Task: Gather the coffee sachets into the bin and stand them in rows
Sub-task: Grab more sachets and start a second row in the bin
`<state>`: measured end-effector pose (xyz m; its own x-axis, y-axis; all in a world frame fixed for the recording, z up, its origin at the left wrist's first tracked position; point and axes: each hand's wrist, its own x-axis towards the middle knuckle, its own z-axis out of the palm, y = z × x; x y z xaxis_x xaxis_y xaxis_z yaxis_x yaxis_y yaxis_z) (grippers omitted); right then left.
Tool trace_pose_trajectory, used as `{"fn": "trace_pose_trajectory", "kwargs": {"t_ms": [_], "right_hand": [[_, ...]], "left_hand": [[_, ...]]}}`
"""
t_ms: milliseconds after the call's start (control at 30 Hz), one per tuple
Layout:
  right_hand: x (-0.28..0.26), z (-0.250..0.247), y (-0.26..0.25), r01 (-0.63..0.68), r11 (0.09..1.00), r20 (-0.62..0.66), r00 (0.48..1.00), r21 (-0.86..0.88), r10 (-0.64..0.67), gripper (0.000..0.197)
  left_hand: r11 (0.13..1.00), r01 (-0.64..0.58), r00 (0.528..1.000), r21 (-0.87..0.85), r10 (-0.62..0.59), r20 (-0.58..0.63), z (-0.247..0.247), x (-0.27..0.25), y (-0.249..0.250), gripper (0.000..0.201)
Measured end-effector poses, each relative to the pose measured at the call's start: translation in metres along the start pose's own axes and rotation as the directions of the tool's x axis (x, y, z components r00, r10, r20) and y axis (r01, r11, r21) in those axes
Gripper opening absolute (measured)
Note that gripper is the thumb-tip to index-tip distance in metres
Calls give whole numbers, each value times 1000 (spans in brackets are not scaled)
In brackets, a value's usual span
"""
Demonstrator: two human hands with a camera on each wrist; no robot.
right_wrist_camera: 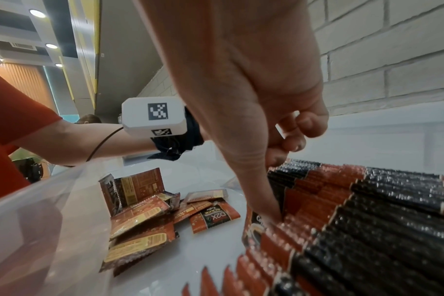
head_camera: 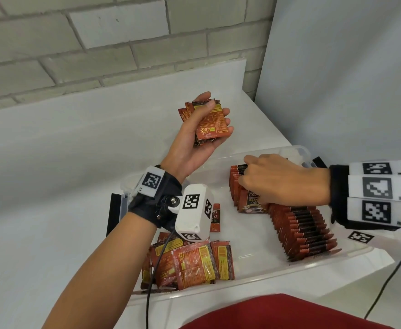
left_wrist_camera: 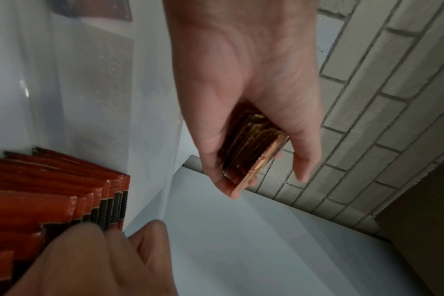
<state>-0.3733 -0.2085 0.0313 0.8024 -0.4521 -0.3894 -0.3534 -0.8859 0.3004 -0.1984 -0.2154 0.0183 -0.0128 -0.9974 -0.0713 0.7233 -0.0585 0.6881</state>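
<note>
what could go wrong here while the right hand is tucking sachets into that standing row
1. The standing row of red-and-black coffee sachets leans; if the right hand lifts off, it may topple like dominoes.
2. The left hand holds a fanned stack of orange sachets above the white table, beyond the clear plastic bin; one could slip out and land outside it.
3. The loose pile of flat sachets could get buried or creased.

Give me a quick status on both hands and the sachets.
Left hand holds a sachet stack above the table. Right hand presses the standing rows in the bin. Loose sachets still unsorted.
</note>
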Motion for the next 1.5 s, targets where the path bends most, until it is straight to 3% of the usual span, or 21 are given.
{"fn": "trace_pose_trajectory", "kwargs": {"t_ms": [233, 400, 467, 567, 633, 700, 800, 933, 1033, 1167, 1233, 1300, 1367, 1433, 1500], "right_hand": [[-4, -3, -3, 71, 997, -20, 997, 9, -71, 6], [-4, -3, -4, 35, 999, -23, 999, -17, -35, 36], [-5, -3, -4, 28, 1000, 1, 1000, 5, -28, 37], [-8, -10, 2, 19, 981, 63, 998, 194, -31, 17], [-10, -19, 11, -41, 918, 101, 995, 395, 1, 16], [-11, -28, 23, -112, 789, 104, 993, 605, 61, 23], [-11, -36, 39, -173, 590, 60, 977, 788, 206, 31], [-8, -34, 44, -135, 97, 84, 908, 986, 411, 34], [-5, -32, 41, -43, -186, 127, 875, 982, 467, 25], [-5, -34, 39, 145, -461, 127, 852, 875, 508, 18], [-8, -37, 41, 274, -544, 85, 834, 793, 545, 16], [-13, -41, 43, 369, -518, 33, 791, 772, 612, 11], [-17, -41, 46, 399, -403, -14, 725, 824, 689, 12], [-17, -39, 46, 349, -246, -63, 678, 904, 733, 16], [-16, -35, 45, 268, -122, -89, 660, 956, 746, 16]], "left_hand": [[999, 12, 1000, -30, -13, -24, 1, 1, -1, 17], [999, 7, 1000, -51, -8, -6, 2, 1, -1, 21], [999, -3, 1000, -52, 4, 7, 2, 0, -2, 25], [999, -12, 999, -41, 14, 33, 3, -2, -2, 30], [1000, -11, 999, -19, 12, 44, 2, -1, -1, 33], [1000, -15, 999, 21, 14, 48, 2, -1, -1, 35], [996, -33, 998, 85, 28, 51, 1, 0, -2, 39], [995, -46, 995, 91, 37, 91, 1, 0, -3, 45], [994, -51, 994, 100, 40, 103, 2, -1, -3, 45], [995, 6, 999, 96, -10, 50, 4, -2, -3, 32], [994, 48, 999, 99, -50, 16, 4, -1, -3, 28], [997, 58, 998, 54, -57, -12, 4, 1, -3, 29], [998, 60, 997, 8, -60, -39, 2, 4, -3, 35], [998, 63, 997, -20, -64, -46, 2, 4, -3, 36], [998, 57, 998, -35, -58, -24, 3, 2, -3, 23]]}}
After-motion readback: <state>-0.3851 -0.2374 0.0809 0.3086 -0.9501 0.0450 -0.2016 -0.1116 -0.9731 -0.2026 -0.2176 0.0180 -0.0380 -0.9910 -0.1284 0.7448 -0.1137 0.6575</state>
